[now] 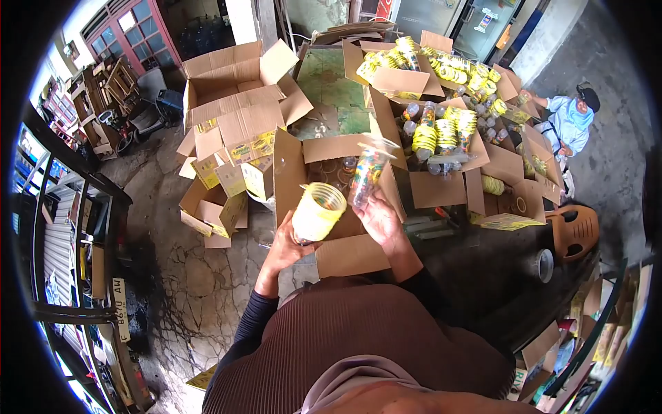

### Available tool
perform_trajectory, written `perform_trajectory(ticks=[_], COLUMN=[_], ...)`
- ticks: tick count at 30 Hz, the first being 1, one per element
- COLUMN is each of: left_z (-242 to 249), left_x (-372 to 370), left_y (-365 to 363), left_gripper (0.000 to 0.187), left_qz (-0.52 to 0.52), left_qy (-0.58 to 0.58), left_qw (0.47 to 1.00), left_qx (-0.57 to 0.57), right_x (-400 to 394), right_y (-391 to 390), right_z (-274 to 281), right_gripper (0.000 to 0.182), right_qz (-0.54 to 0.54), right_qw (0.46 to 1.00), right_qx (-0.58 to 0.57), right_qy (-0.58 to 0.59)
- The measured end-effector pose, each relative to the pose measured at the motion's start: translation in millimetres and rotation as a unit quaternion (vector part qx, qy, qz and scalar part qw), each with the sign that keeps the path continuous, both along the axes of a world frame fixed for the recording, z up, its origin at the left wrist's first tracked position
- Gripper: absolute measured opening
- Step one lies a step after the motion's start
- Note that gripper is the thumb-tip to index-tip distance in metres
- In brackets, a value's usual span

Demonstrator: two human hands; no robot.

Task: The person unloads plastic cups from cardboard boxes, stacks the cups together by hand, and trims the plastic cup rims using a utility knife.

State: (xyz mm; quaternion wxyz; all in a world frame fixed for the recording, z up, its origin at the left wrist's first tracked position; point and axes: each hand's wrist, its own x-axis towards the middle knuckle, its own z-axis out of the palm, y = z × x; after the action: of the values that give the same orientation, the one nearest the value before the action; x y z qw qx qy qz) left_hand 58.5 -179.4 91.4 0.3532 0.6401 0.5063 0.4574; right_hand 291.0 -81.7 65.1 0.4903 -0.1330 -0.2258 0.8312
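Observation:
My left hand (284, 247) is closed round a stack of yellow plastic rings (317, 214), its round open end tilted up towards me. What lies inside the stack's lower end is partly hidden by my fingers. In my right hand (379, 219) a clear plastic jar (367, 176) with a colourful printed label leans to the right, a pale, blurred rim at its top. Both hands are above an open cardboard box (353, 257). Down in that box are several clear round plastic jars (329, 171), partly covered by what I hold.
At the right, open cartons (438, 190) hold yellow ring stacks (425, 138) and jars. Open boxes (234, 96) stand at left. Another person (572, 121) sits at far right, near a brown plastic chair (574, 233). A metal rack (76, 314) lines the left side.

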Motion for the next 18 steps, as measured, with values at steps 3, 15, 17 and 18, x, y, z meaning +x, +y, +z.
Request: perform_trajectory(ticks=[3, 15, 17, 18], left_z=[-14, -15, -21, -20], left_x=[-1, 22, 25, 25], left_y=[-1, 7, 8, 8], left_gripper=[0.062, 0.056, 0.057, 0.057], left_qz=[-0.018, 0.011, -0.008, -0.008], left_qy=[0.096, -0.026, -0.134, -0.135], left_qw=[0.995, 0.999, 0.991, 0.991], left_qx=[0.032, 0.019, 0.001, 0.002], right_x=[-7, 16, 25, 27], right_y=[-1, 1, 3, 1], right_z=[49, 104, 127, 142], right_gripper=[0.069, 0.067, 0.059, 0.06], right_qz=[-0.064, -0.032, 0.02, 0.011], right_qw=[0.99, 0.675, 0.606, 0.606], right_qx=[0.108, 0.57, 0.624, 0.606], right_qy=[-0.067, -0.468, -0.493, -0.514])
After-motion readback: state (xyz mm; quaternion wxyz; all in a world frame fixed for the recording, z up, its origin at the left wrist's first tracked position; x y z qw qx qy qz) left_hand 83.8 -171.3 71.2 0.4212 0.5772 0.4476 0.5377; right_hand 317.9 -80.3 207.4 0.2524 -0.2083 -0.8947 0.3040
